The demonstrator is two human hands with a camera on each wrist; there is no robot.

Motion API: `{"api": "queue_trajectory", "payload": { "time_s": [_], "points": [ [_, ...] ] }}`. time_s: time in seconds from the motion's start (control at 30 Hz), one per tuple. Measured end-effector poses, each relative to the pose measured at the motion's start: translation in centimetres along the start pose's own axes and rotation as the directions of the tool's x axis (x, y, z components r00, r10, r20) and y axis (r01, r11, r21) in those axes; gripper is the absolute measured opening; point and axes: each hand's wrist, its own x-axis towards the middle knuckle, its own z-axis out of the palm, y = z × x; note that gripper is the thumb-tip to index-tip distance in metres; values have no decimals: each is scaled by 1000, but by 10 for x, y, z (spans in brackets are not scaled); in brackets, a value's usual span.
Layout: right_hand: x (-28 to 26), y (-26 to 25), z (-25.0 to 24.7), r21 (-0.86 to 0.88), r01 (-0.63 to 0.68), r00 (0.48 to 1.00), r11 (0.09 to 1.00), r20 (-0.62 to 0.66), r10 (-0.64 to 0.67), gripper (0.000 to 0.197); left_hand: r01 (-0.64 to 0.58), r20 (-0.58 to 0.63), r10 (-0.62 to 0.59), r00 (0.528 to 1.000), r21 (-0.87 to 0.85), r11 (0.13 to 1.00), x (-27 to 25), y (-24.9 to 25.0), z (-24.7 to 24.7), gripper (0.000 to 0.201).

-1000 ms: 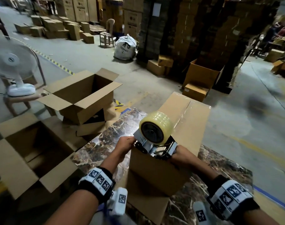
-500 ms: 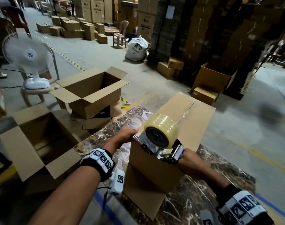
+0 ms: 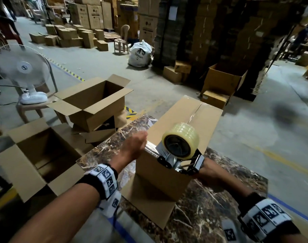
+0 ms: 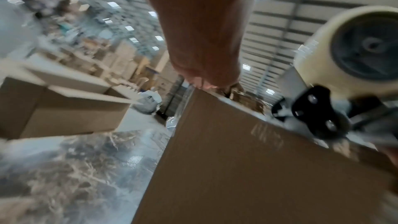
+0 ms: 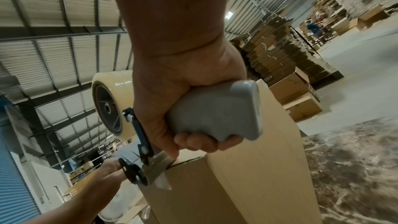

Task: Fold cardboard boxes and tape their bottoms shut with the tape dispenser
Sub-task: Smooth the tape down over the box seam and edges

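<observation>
A brown cardboard box [image 3: 176, 120] stands on the marble table [image 3: 211, 199], with clear tape running along its top seam. The tape dispenser [image 3: 180, 148], carrying a clear roll, sits at the box's near top edge. My right hand [image 3: 207, 171] grips the dispenser's grey handle [image 5: 215, 117], fingers wrapped round it. My left hand [image 3: 134, 146] lies on the near-left top corner of the box, just left of the dispenser. Its fingers reach over the box edge [image 4: 202, 83]. The left wrist view is blurred.
Two open cardboard boxes [image 3: 90, 102] [image 3: 35, 155] sit to the left of the table. A white fan [image 3: 21, 67] stands on a stool beyond them. Tall cardboard stacks [image 3: 202, 32], a white sack [image 3: 140, 53] and another open box [image 3: 223, 79] lie ahead on the floor.
My left hand has slid a little forward and flattened on the box's near-left corner. The dispenser stays at the near edge. My head has turned slightly.
</observation>
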Motion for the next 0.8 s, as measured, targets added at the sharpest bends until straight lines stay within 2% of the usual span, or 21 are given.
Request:
{"api": "queue_trajectory", "payload": {
  "time_s": [0.03,0.07,0.1,0.13,0.2,0.3,0.47,0.6,0.7,0.8],
  "points": [
    [0,0,0,-3,5,1000,1000,2,-5,38,-179,-8,179,984,31,983,-10,4,6,26],
    [-2,0,0,-46,7,1000,999,-2,-7,38,-323,34,321,946,62,944,-19,7,10,38],
    [-3,0,1,-87,0,1000,996,-10,-1,37,-417,86,410,908,94,904,-26,3,17,48],
    [-5,-1,2,-99,-10,1000,995,-19,8,34,-454,141,437,888,131,881,-29,0,23,53],
    [-7,-4,5,-51,0,1000,999,-18,0,29,-453,144,436,888,125,883,-27,-7,30,45],
    [-10,-7,5,-17,13,1000,1000,-13,-13,17,-476,39,476,879,143,868,-24,-5,37,33],
    [-11,-3,4,-47,-22,999,999,-39,20,17,-464,-74,477,876,145,874,-25,-11,46,27],
    [-24,19,-12,-202,-39,997,979,-69,26,13,-485,-81,502,861,162,859,-20,-11,48,30],
    [-43,50,-28,-161,-89,994,983,-76,78,21,-450,-87,464,881,145,881,-20,-13,50,33],
    [-59,67,-32,-78,-105,993,991,-59,100,18,-441,-63,456,888,163,882,-24,-10,53,35]
  ]
}}
